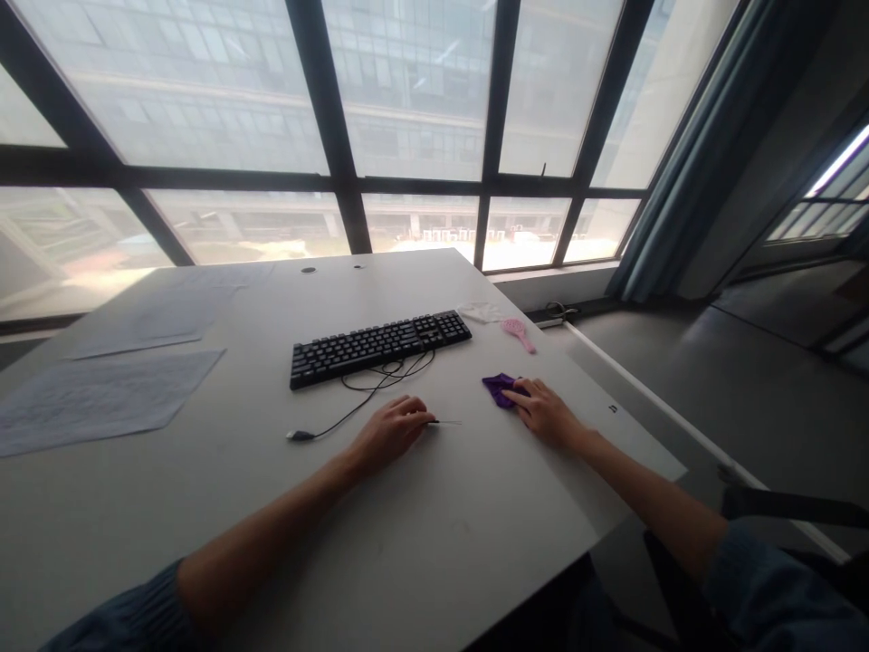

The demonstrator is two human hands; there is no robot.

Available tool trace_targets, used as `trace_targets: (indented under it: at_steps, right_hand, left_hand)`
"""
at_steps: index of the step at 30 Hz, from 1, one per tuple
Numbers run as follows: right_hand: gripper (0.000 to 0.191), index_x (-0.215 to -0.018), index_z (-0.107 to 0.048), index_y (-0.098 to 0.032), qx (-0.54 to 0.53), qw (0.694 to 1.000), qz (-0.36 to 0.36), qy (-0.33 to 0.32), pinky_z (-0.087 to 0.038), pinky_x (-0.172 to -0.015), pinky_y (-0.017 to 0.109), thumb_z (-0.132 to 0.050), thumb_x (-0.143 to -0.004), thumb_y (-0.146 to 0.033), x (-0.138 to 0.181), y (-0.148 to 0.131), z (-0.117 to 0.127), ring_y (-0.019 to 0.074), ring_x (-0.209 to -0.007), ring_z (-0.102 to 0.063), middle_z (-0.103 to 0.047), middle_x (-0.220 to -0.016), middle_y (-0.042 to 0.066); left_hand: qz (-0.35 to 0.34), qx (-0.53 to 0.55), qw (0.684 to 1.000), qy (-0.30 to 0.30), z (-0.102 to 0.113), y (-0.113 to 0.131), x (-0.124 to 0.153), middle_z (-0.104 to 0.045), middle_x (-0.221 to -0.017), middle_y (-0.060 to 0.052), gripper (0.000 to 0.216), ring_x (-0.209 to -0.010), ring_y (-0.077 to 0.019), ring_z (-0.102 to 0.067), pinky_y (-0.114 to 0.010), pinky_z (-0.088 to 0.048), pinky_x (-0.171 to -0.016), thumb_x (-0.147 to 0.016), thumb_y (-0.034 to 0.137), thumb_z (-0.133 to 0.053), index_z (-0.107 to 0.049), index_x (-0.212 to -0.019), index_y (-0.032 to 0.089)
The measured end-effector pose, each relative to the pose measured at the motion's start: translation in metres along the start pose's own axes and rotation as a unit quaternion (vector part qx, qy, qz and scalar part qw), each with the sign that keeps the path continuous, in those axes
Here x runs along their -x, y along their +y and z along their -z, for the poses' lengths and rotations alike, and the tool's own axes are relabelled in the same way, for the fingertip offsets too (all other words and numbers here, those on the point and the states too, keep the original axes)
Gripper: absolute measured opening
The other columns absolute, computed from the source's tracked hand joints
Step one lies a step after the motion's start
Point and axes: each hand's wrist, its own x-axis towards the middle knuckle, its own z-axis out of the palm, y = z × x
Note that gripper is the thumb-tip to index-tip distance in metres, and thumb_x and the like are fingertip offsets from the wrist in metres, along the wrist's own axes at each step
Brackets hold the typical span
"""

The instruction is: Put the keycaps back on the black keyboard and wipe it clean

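My left hand point(392, 427) is low over the white table, its fingers closed in a pinch. A thin metal rod with a dark end, perhaps a small screwdriver point(448, 422), sticks out of them to the right. On the right, my right hand point(544, 415) has its fingers on a crumpled purple cloth point(497, 388), gripping its near edge against the tabletop. Behind my hands is a black keyboard point(380, 348), lying at a slant. Its cable point(348, 413) loops in front of it and ends in a plug point(300, 436) left of my left hand.
A pink hairbrush point(517, 331) and a crumpled whitish piece point(479, 312) lie beyond the cloth. Printed sheets point(115, 394) cover the table's left side. A round dark grommet point(309, 270) is near the far edge. The table's right edge borders the floor; windows stand behind.
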Motion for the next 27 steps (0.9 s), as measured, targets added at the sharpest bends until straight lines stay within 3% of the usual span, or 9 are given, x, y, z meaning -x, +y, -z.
trace_targets:
  at_steps: [2,4,5,9,14,18,22,25,27]
  right_hand:
    - [0.04,-0.133,-0.065,-0.028,0.034,0.998,-0.058,-0.016,-0.042,-0.103,0.036,-0.05,-0.097,-0.025,0.001,0.002,-0.001,0.0262,-0.114,-0.056,-0.06,-0.128,0.01]
    - [0.039,-0.131,-0.067,-0.02,0.09,0.967,-0.24,-0.008,-0.045,-0.097,0.038,-0.048,-0.097,-0.024,-0.001,0.016,0.005,0.029,-0.11,-0.058,-0.059,-0.125,0.016]
    - [0.04,-0.13,-0.067,-0.013,0.098,0.956,-0.276,-0.004,-0.045,-0.095,0.042,-0.045,-0.098,-0.023,-0.002,0.023,0.008,0.0321,-0.107,-0.059,-0.058,-0.123,0.022]
    - [0.037,-0.124,-0.068,-0.012,0.085,0.961,-0.262,-0.024,-0.047,-0.09,0.043,-0.048,-0.095,-0.023,-0.006,0.02,0.001,0.0335,-0.101,-0.062,-0.058,-0.118,0.021]
    - [0.035,-0.119,-0.069,-0.012,0.025,0.979,-0.202,0.028,-0.048,-0.091,0.042,-0.046,-0.094,-0.02,-0.011,-0.021,-0.012,0.0309,-0.099,-0.063,-0.063,-0.114,0.019]
    - [0.026,-0.104,-0.071,-0.015,-0.195,0.963,-0.153,0.102,-0.051,-0.086,0.037,-0.052,-0.089,-0.025,-0.041,-0.085,-0.006,0.0271,-0.093,-0.066,-0.071,-0.1,0.014]
    - [0.016,-0.093,-0.07,-0.02,-0.443,0.896,-0.039,-0.016,-0.053,-0.074,0.034,-0.061,-0.082,-0.027,-0.074,-0.199,-0.015,0.0227,-0.079,-0.067,-0.073,-0.088,0.006]
    - [0.012,-0.092,-0.066,-0.022,-0.49,0.87,-0.051,0.023,-0.053,-0.079,0.036,-0.064,-0.081,-0.028,-0.091,-0.273,-0.034,0.022,-0.083,-0.066,-0.071,-0.088,0.005]
    - [0.017,-0.096,-0.065,-0.022,-0.514,0.854,-0.071,0.035,-0.053,-0.078,0.035,-0.067,-0.081,-0.03,-0.101,-0.302,-0.043,0.0212,-0.086,-0.066,-0.071,-0.092,0.005]
  left_hand:
    - [0.002,-0.022,1.0,-0.008,0.002,0.001,0.001,-0.069,-0.1,-0.007,0.026,-0.09,-0.019,-0.063,-0.031,-0.052,-0.081,-0.1,0.019,-0.05,-0.073,-0.109,0.025]
    - [0.003,-0.043,0.999,-0.025,0.003,0.008,0.004,-0.07,-0.102,-0.008,0.028,-0.092,-0.0199,-0.063,-0.033,-0.052,-0.084,-0.099,0.017,-0.049,-0.071,-0.114,0.024]
    - [0.005,-0.051,0.998,-0.036,0.004,0.013,0.006,-0.07,-0.103,-0.008,0.029,-0.093,-0.0204,-0.063,-0.034,-0.052,-0.086,-0.099,0.016,-0.049,-0.07,-0.119,0.024]
    - [0.017,-0.043,0.997,-0.066,0.007,0.039,0.019,-0.069,-0.115,-0.01,0.032,-0.101,-0.0234,-0.063,-0.038,-0.053,-0.089,-0.098,0.023,-0.057,-0.063,-0.129,0.025]
    - [0.082,0.0,0.997,-0.013,0.026,0.046,0.054,-0.066,-0.128,-0.011,0.034,-0.116,-0.0255,-0.06,-0.046,-0.053,-0.099,-0.101,0.022,-0.05,-0.062,-0.132,0.025]
    - [0.207,0.107,0.97,0.067,0.043,0.028,0.082,-0.067,-0.127,-0.011,0.041,-0.104,-0.0225,-0.067,-0.044,-0.059,-0.092,-0.098,0.026,-0.055,-0.057,-0.14,0.024]
    - [0.259,0.267,0.922,0.106,0.049,0.02,0.086,-0.066,-0.132,-0.012,0.06,-0.097,-0.0202,-0.071,-0.037,-0.061,-0.084,-0.09,0.032,-0.067,-0.049,-0.146,0.023]
    - [0.314,0.301,0.88,0.191,0.052,0.017,0.086,-0.077,-0.099,-0.008,0.03,-0.084,-0.0202,-0.072,-0.032,-0.06,-0.076,-0.088,0.036,-0.069,-0.072,-0.108,0.015]
    - [0.358,0.302,0.843,0.264,0.059,0.009,0.09,-0.075,-0.079,-0.006,0.027,-0.072,-0.0188,-0.069,-0.03,-0.058,-0.068,-0.081,0.04,-0.075,-0.071,-0.082,0.013]
